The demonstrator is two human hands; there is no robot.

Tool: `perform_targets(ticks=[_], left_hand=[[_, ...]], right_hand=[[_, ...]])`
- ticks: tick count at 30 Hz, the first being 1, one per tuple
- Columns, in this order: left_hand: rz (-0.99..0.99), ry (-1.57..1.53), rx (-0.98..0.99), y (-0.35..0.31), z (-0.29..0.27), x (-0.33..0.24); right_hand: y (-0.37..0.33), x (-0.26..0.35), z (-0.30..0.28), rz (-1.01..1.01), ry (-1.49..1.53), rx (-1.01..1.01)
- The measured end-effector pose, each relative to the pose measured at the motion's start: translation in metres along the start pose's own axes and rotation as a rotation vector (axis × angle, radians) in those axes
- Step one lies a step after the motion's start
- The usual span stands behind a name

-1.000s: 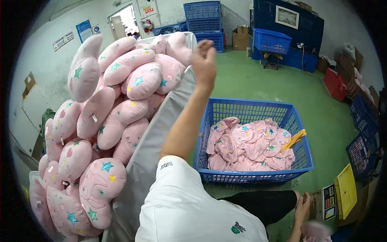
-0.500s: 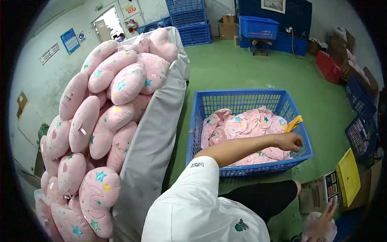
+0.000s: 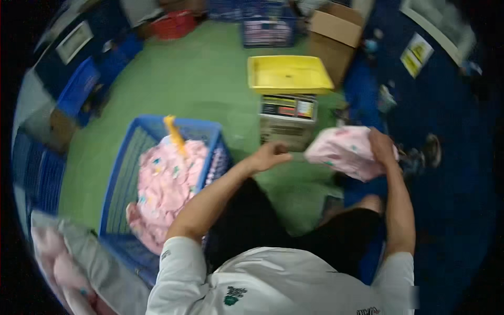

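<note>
My right hand grips the edge of a pink plush cushion cover with small coloured patches on it. The cover is held up in front of me at the right, somewhat blurred. My left hand reaches forward beside it, bare, with the fingers loosely curved and apart. Between that hand and the cover there is a gap. On my left stands a blue plastic basket holding a heap of limp pink covers with star patches. A yellow strip of cloth hangs on its rim.
Ahead, a shallow yellow tray rests on a cardboard box. A tall open carton stands behind it. A red basket is at the far side. Stuffed pink cushions lie in a grey-lined bin at lower left.
My view has swung right, so the basket now sits at left. My left hand has come away from over the basket. The right hand now holds a pink cover up in front.
</note>
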State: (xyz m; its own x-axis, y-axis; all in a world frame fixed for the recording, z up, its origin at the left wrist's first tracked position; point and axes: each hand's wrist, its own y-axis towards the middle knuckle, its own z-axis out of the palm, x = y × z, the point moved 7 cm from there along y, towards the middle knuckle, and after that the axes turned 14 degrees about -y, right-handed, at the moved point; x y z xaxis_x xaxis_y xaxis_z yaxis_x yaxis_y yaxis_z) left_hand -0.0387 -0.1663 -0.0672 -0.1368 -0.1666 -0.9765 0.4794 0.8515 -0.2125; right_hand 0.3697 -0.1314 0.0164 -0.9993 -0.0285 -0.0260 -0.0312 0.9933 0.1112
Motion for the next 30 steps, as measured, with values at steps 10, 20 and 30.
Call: perform_targets(ticks=[10, 20, 30], left_hand=[[0.261, -0.396, -0.245, 0.072, 0.078, -0.075], [0.323, -0.132, -0.202, 0.050, 0.037, -0.089], [0.397, -0.207, -0.283, 0.069, 0.054, -0.110]], right_hand=[[-0.008, -0.004, -0.037, 0.279, 0.268, -0.226], [0.015, 0.011, -0.038, 0.360, 0.256, -0.370], [-0.024, 0.012, -0.059, 0.162, 0.081, -0.308]])
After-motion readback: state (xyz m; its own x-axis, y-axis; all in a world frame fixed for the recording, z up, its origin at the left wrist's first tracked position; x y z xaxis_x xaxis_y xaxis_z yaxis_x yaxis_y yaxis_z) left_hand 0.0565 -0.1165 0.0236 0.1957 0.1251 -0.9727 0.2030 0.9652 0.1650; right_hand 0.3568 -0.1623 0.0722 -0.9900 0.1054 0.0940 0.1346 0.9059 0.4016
